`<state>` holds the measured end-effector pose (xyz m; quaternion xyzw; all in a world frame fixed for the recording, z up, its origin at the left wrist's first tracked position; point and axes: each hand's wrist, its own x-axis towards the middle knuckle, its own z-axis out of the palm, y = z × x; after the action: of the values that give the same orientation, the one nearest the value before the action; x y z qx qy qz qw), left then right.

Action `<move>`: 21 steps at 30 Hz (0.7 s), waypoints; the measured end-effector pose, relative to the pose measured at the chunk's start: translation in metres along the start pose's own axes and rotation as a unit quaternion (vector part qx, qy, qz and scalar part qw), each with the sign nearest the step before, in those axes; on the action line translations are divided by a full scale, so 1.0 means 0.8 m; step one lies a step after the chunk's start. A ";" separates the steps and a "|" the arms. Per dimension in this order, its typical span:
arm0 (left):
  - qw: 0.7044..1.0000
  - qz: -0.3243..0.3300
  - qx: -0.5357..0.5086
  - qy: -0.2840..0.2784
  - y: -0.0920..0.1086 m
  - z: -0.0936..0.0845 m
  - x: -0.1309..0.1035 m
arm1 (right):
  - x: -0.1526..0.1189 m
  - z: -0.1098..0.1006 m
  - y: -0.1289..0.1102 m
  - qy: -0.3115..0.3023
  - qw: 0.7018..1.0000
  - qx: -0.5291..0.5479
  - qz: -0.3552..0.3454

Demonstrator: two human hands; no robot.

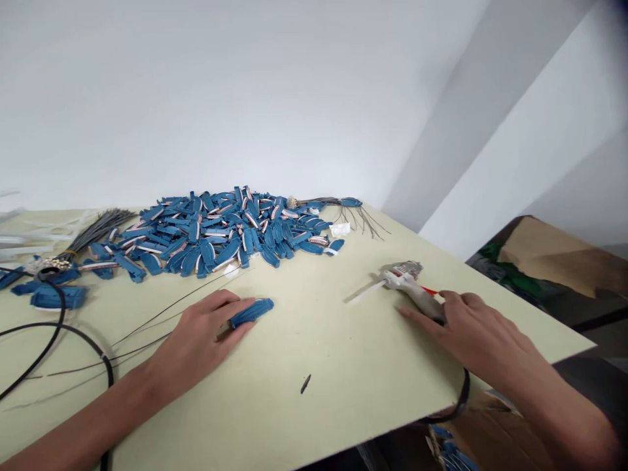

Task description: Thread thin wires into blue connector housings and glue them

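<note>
In the head view my left hand (199, 333) pinches a small folded blue fabric piece (252, 313) between thumb and fingers, just above or on the table. Thin dark wires (140, 353) run leftward from behind this hand; whether they join the piece is hidden. On the right, my right hand (478, 330) is closed around the grey handle of a glue gun (417, 294), which lies low over the table with a red trigger showing. A whitish glue stick (366, 292) juts from the gun toward the left. The palm side of the right hand is hidden.
A heap of blue fabric pieces (230, 232) lies along the wall. Bundles of dark wire stems (101, 232) rest at its left and right ends. A black cable (105, 356) loops at left. A dark scrap (305, 384) lies in front. Cardboard boxes (564, 255) stand beyond the table edge.
</note>
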<state>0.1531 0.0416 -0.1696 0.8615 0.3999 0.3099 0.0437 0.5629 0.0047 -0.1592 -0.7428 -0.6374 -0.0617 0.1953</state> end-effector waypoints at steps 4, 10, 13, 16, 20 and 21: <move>1.000 0.013 0.000 0.011 0.002 -0.002 0.000 | 0.020 0.016 -0.012 -0.032 0.999 -0.015 0.028; 1.000 0.017 0.000 0.018 0.000 -0.001 -0.002 | 0.048 -0.010 -0.008 -0.079 0.976 0.178 0.099; 1.000 0.018 -0.005 0.022 0.000 0.001 -0.001 | 0.031 -0.025 -0.018 -0.059 0.932 0.335 0.122; 1.000 0.014 -0.010 0.026 0.001 0.002 0.000 | -0.005 -0.029 -0.054 -0.036 0.877 0.462 0.129; 1.000 0.007 -0.005 0.022 0.006 -0.001 -0.001 | -0.056 -0.019 -0.108 -0.088 0.816 0.556 0.132; 1.000 0.005 -0.001 0.016 0.007 -0.002 -0.002 | -0.065 -0.016 -0.119 -0.133 0.821 0.543 0.118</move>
<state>0.1552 0.0363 -0.1670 0.8584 0.3954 0.3248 0.0366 0.4635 -0.0371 -0.1451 -0.5871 -0.4946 0.4176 0.4861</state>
